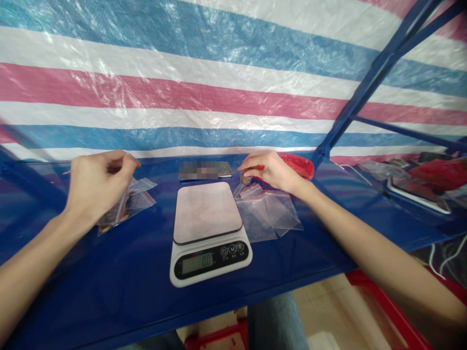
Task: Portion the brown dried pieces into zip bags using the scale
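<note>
Blue bench, viewed from its near edge. Digital kitchen scale stands at centre, white body, dark square platform with nothing on it; its display appears to read 0.0.

Left hand is at the far left of the bench, fingers bunched and pinched together, with what lies between the fingertips hidden by the hand. Directly beneath it, and touching the heel of the hand or close to it, lies a small zip bag with brownish contents, too unclear to identify.

Right hand is right of the scale near the far edge, fingers curled and gripping a small brown round piece, its material unclear. Under the hand lie several overlapping clear zip bags, flat and apparently empty.

Behind the right hand sits a red object, possibly a pouch. A flat rectangular item, its surface pixelated, lies at the far edge behind the scale. A striped plastic tarp hangs beyond the bench, and a blue metal frame runs up at right.
</note>
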`<move>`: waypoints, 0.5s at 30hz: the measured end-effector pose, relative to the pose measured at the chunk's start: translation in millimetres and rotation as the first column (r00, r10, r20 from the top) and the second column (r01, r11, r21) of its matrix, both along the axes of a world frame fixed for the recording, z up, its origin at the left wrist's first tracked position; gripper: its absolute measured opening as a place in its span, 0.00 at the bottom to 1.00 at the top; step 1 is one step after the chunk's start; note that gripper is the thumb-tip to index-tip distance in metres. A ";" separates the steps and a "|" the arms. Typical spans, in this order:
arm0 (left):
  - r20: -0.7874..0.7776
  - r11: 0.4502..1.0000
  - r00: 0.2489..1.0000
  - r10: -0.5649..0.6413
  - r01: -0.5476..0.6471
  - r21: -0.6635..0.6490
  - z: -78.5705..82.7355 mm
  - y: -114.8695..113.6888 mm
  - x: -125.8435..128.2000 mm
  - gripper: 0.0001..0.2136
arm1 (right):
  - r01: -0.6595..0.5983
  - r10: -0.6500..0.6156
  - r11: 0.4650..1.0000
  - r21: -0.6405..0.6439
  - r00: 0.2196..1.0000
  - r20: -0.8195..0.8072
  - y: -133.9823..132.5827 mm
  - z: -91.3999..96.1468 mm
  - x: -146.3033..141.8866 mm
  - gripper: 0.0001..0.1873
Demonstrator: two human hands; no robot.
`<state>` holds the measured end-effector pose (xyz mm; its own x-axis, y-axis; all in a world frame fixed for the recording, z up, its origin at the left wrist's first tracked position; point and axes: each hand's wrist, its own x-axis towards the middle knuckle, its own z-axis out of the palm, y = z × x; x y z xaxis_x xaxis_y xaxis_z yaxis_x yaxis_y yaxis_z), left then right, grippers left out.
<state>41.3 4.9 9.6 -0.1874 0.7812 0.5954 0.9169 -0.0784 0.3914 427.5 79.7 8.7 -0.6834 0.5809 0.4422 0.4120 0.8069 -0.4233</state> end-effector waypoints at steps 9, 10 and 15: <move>-0.018 1.000 1.000 -0.010 0.011 0.006 0.3 -0.8 -0.7 0.19 | 0.025 -0.038 0.992 -0.124 0.994 -0.107 3.1 -5.7 -1.4 0.08; -0.020 1.000 1.000 -0.015 0.015 0.013 0.4 -1.0 -0.7 0.18 | 0.034 -0.048 0.993 -0.116 0.992 -0.116 3.9 -5.8 -1.2 0.08; -0.015 1.000 1.000 -0.013 0.013 0.014 0.7 -1.5 -0.1 0.18 | 0.104 -0.115 0.991 -0.084 0.984 -0.139 4.5 -2.2 3.1 0.11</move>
